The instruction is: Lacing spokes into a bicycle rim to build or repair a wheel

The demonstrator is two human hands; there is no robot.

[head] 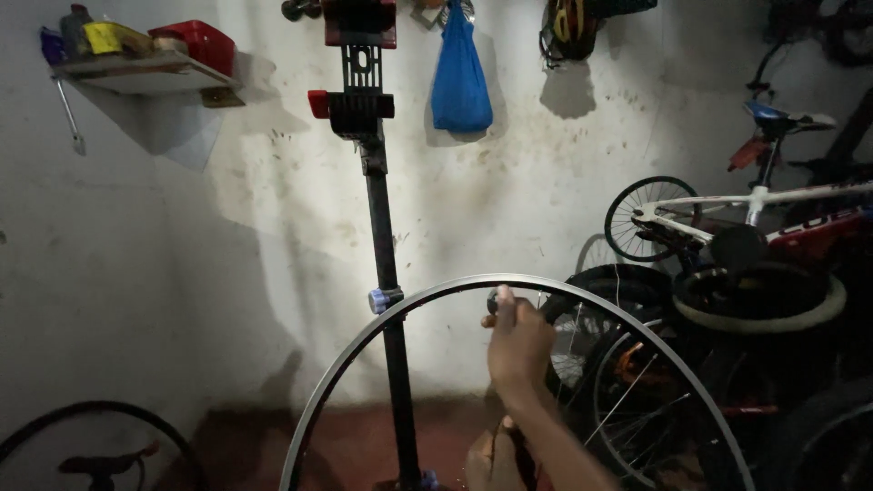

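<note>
Right hand [518, 344] gripped a small dark tool [496, 303] at the silver metal rim [364, 341]; left hand [491, 459] clenched below. Black stand pole [386, 245] rose behind the rim; stacked tyres [764, 305] right.

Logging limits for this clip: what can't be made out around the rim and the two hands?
Head view only:
- Left hand: cut by the bottom edge; what it holds is unclear.
- Right hand: fingers cover the small dark tool at the rim.
- Rim's lower half: below the frame.
- Repair stand base: cut off.
- Wheels at right: lost in shadow.
</note>
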